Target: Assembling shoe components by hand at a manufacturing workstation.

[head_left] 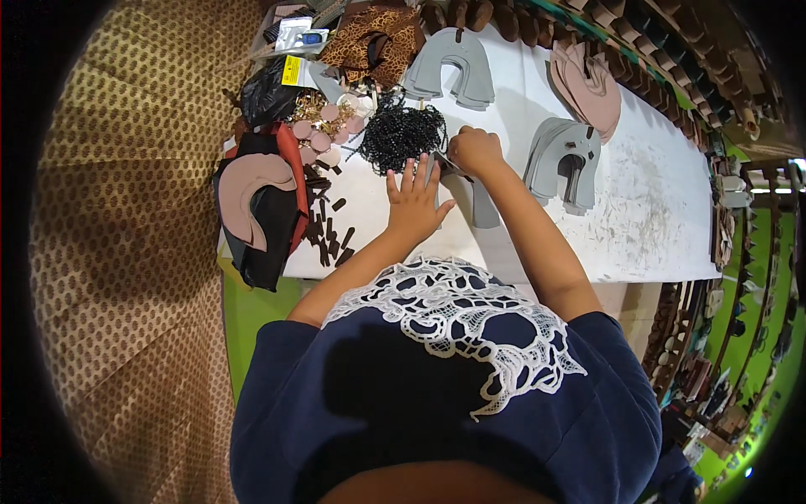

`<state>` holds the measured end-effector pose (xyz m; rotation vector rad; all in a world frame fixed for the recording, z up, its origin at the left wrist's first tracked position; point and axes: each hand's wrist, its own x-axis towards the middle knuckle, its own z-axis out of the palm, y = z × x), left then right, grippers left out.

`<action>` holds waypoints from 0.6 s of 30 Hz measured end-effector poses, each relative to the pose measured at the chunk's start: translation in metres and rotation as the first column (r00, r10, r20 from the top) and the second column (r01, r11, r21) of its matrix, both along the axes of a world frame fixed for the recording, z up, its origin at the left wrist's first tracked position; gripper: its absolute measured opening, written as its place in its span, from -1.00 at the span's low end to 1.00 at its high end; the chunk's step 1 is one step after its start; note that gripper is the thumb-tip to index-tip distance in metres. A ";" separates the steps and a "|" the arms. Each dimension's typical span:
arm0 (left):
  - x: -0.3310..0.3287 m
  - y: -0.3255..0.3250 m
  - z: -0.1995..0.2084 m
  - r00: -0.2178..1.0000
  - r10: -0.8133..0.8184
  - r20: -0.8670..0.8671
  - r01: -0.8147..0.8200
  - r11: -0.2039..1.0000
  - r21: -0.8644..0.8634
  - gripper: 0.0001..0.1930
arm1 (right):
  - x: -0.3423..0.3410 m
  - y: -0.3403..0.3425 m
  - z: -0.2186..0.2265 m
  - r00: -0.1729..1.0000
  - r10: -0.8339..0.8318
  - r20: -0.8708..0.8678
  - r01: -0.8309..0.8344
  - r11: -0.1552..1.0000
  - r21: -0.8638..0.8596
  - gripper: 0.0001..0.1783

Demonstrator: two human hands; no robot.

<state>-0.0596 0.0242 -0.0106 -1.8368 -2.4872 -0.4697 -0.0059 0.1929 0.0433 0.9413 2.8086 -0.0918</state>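
My left hand lies flat with its fingers spread, at the near edge of a tangled heap of black beaded strands. Under and beside it is a grey curved cut-out piece, partly covered by my hands. My right hand is closed in a fist just right of the heap, over the far part of that piece. A thin dark object with a light glint shows between the two hands, at the right fist; its kind is too small to tell.
More grey U-shaped pieces lie stacked at the far side and right, with pink ones beyond. On the left are dark brown strips, pink discs, a pink curved piece and leopard-print material. Shoe racks line the right.
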 end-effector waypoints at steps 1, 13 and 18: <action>0.000 0.000 0.000 1.000 -0.003 0.030 0.001 0.999 0.036 -0.23 | 0.001 0.003 0.000 0.999 -0.010 -0.045 0.007 0.999 -0.050 -0.79; -0.002 0.001 0.008 0.998 -0.010 0.062 0.007 0.998 0.061 -0.45 | 0.024 0.017 -0.012 0.946 -0.173 -0.273 0.098 0.958 -0.268 -0.54; -0.023 0.020 0.018 0.998 -0.011 0.057 0.000 0.980 0.199 -0.81 | 0.025 0.018 -0.023 0.929 -0.221 -0.297 0.129 0.945 -0.299 -0.60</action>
